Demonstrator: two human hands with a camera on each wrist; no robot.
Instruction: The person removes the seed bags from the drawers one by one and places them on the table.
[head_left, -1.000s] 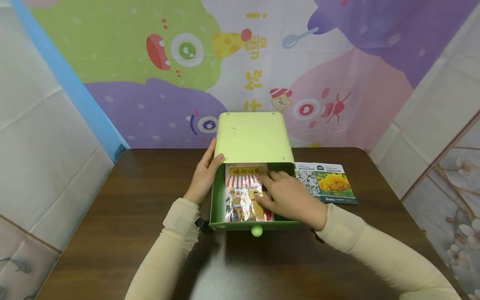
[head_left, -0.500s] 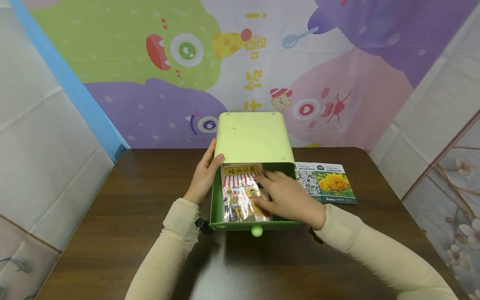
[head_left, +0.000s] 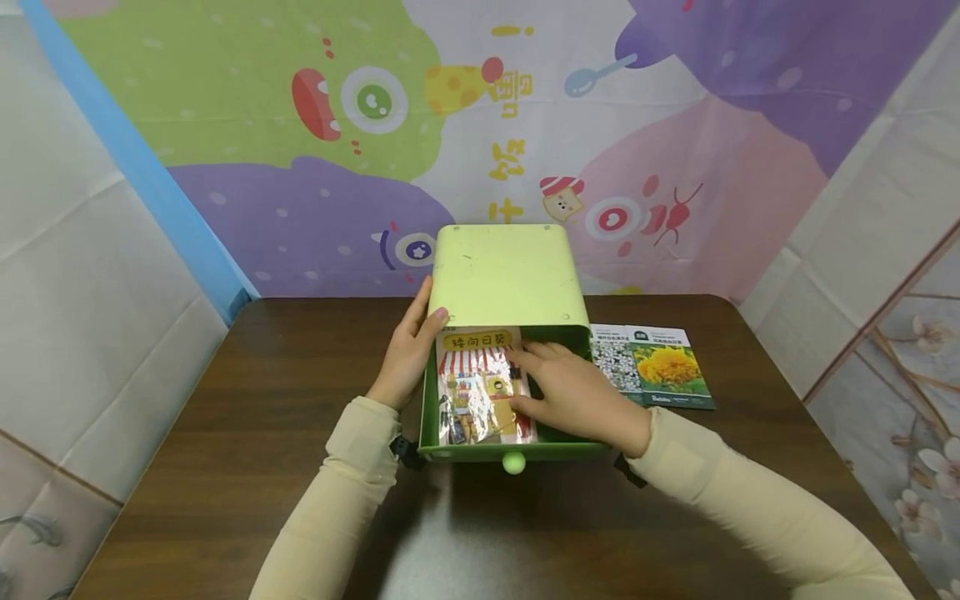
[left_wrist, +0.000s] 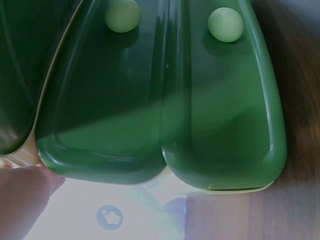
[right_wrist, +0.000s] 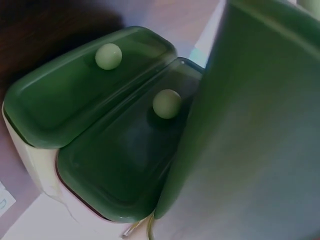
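A small drawer cabinet (head_left: pixel 506 275) with a pale green casing stands on the table, its dark green top drawer (head_left: pixel 570 452) pulled out. Inside lies a glossy seed packet (head_left: pixel 465 400) with a striped awning picture, toward the drawer's left side. My right hand (head_left: pixel 581 387) reaches into the drawer, thumb and fingers extended against the packet's right part; its other fingertips are hidden. My left hand (head_left: pixel 403 365) rests along the casing's left side, fingers straight, thumb at the front top corner. The left wrist view shows my left thumb (left_wrist: pixel 25 195) at the casing edge.
Two more seed packets lie right of the cabinet: one with white flowers (head_left: pixel 617 362), one with a yellow flower (head_left: pixel 669 368). Below the pulled-out drawer, two closed drawer fronts (left_wrist: pixel 115 120) have round knobs (left_wrist: pixel 225 24). A cartoon cloth (head_left: pixel 315 225) hangs behind the table.
The seed packet has slid left inside the drawer, with my right fingers on its right part. My left hand and the cabinet have stayed in place.
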